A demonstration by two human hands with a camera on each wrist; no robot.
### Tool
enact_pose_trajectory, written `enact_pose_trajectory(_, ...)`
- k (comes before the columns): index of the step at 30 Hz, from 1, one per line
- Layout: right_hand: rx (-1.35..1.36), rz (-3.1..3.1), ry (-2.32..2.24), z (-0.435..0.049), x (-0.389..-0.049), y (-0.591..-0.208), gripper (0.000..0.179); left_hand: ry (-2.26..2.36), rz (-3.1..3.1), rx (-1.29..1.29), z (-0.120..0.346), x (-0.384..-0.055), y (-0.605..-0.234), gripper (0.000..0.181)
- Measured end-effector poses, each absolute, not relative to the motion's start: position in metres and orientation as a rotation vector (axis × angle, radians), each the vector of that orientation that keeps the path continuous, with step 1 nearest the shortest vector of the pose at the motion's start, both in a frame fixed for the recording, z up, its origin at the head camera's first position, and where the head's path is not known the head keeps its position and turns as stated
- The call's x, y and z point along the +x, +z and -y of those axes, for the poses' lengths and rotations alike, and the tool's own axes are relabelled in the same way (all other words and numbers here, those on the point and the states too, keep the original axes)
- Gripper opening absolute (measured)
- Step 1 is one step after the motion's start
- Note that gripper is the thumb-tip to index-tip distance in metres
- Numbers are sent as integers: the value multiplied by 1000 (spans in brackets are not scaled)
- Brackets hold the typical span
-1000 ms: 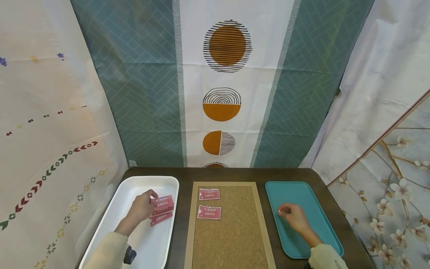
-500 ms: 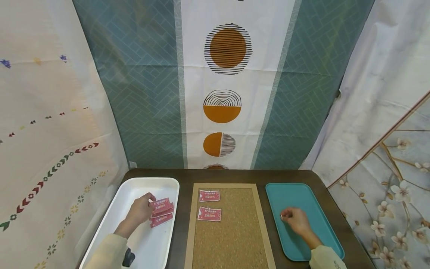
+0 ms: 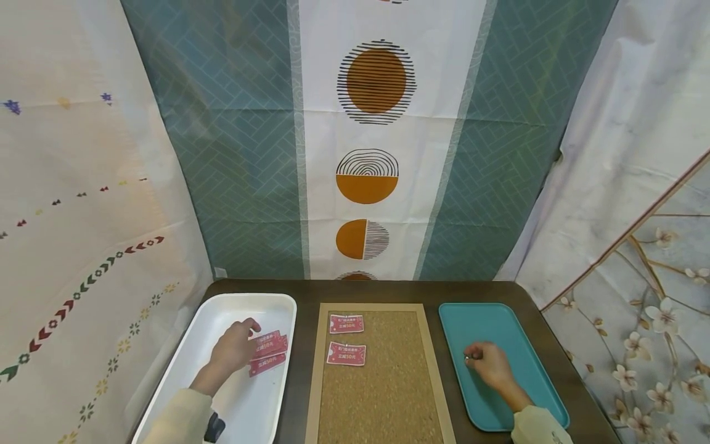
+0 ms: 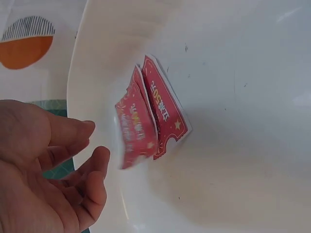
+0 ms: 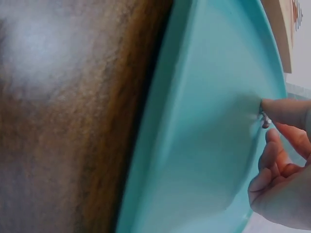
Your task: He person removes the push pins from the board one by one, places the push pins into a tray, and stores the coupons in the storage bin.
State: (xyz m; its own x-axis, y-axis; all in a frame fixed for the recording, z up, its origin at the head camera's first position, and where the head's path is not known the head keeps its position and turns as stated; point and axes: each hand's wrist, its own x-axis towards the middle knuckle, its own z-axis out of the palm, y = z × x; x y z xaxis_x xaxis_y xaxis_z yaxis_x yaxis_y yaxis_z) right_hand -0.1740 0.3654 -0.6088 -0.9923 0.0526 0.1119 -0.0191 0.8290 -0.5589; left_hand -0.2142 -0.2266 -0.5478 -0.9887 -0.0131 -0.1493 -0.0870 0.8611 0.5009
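Over the white tray (image 3: 233, 419), my left hand (image 3: 233, 348) has its thumb and fingers apart with nothing between them. Just beyond its fingertips are several red paper coupons (image 3: 267, 362). They overlap near the tray's right side; in the left wrist view the nearest coupon (image 4: 136, 126) is blurred and tilted on the others. My right hand (image 3: 490, 364) pinches a small shiny push pin (image 5: 265, 120) between thumb and fingers, low over the teal tray (image 3: 477, 317). Two more coupons hang on the corkboard (image 3: 383, 394): an upper one (image 3: 346, 324) and a lower one (image 3: 346, 354).
The wood-framed corkboard lies between the two trays on a dark brown table (image 3: 432, 290). Behind the table hangs a patterned curtain (image 3: 233, 185), with light fabric drapes at both sides.
My left fingers have let go of the top coupon and moved off its edge; it has dropped against the pile. The right hand has shifted slightly right, still pinching the push pin.
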Motion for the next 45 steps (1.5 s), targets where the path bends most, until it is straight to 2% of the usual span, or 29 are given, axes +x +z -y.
enact_pose_trajectory(7,71,2820,839,-348,-175,-597,22,804,-2967,-41,216,-210,-542,33)
enact_pose_trajectory(16,92,2836,983,-319,-182,-587,16,861,-3046,60,196,-207,-529,33)
enact_pose_trajectory(28,221,2799,1032,-293,-188,-590,13,977,-3068,154,175,-203,-523,31)
enact_pose_trajectory(45,265,2853,1029,-261,-194,-589,17,1035,-3019,196,146,-204,-520,30)
